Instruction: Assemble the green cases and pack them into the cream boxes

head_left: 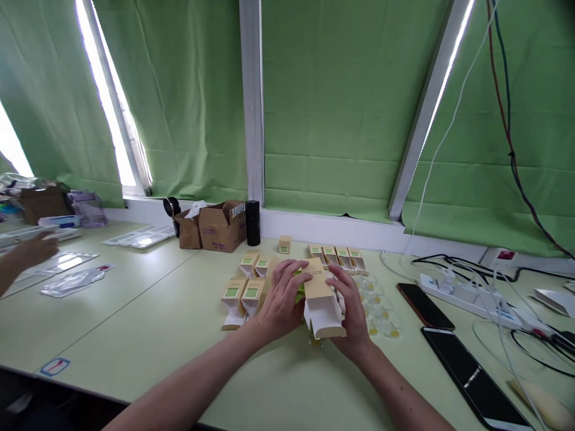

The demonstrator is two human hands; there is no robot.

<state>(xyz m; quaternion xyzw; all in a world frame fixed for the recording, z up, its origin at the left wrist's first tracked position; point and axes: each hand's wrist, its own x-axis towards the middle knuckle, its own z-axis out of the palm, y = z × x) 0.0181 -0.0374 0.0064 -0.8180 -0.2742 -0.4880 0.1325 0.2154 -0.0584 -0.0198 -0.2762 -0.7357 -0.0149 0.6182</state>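
A small tan cardboard box with white insides is between my hands, its open flaps facing me. My left hand has its fingers bent against the box's left side and top. My right hand grips the right side, with the thumb and fingers partly behind the box. A bit of green shows between my left fingers and the box. Left of my left hand stand several similar boxes with green labels, flaps open. More boxes line up behind my hands. Several clear round pieces with yellow spots lie right of my right hand.
Two phones and a white power strip with tangled cables lie at right. Brown cartons and a black cylinder stand at the back. Another person's hand reaches over plastic trays and bags at far left.
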